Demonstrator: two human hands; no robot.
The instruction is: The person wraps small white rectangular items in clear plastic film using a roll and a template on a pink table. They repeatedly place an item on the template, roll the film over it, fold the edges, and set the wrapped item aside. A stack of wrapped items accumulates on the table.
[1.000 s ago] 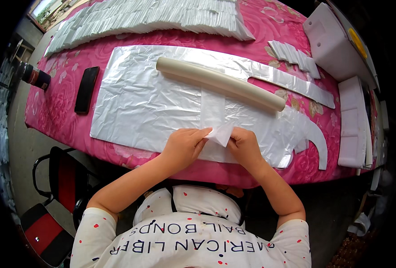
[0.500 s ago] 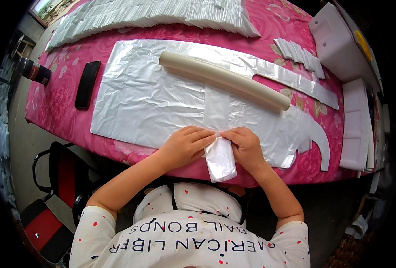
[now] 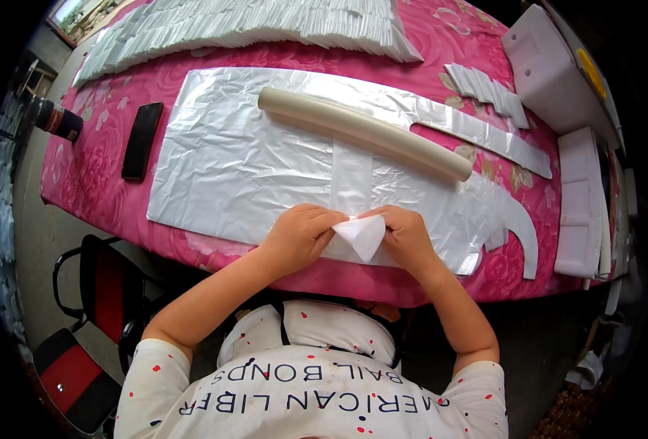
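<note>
Near the table's front edge, my left hand [image 3: 300,233] and my right hand [image 3: 406,234] pinch the two sides of a thin white plastic bag [image 3: 362,238]. Its near end is bunched into a short pointed flap between my fingers. From there a narrow folded strip of the bag [image 3: 351,175] runs away from me and passes under a long beige tube [image 3: 364,133]. The tube lies slanted across a broad, wrinkled stack of flat plastic bags [image 3: 221,161]. Both my hands rest close over the near edge of that stack.
Rows of folded white bags [image 3: 265,25] line the table's far side, and a smaller row [image 3: 488,94] lies far right. A black phone [image 3: 141,140] and a dark jar [image 3: 57,118] are at the left. White foam boxes [image 3: 580,205] stand right; black-and-red chairs [image 3: 109,293] are lower left.
The bag's near end hung down as a flat panel past the table edge; now it is drawn up into a shorter pointed fold. My hands have barely shifted, and the tube stays in place.
</note>
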